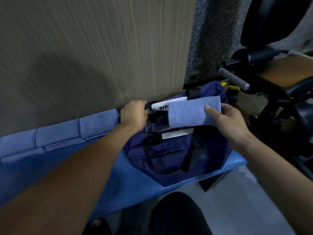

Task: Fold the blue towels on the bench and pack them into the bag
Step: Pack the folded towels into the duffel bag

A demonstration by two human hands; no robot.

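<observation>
Navy fabric forms the bag (176,150), which sits open on the blue bench (118,187) against a wood-grain wall (84,48). Left hand (133,116): fingers curled around the bag's far rim at a black strap, holding the opening apart. Right hand (228,119): pinching a folded light-blue towel (191,112), thumb on top and fingers beneath; the towel is held level just above the bag's mouth, not yet inside. White panel (169,103) on the bag, behind the towel: dark block lettering is partly visible, but the towel covers most of it and the characters cannot be read with confidence. White sewn label (177,133) inside the bag, below the towel: any print on it is too blurred to read. Further towels (67,134), folded, lie in an overlapping row along the bench beside the wall, to the left of the left hand. Black exercise equipment with a grey foam grip (233,78) stands to the right of the bench.
</observation>
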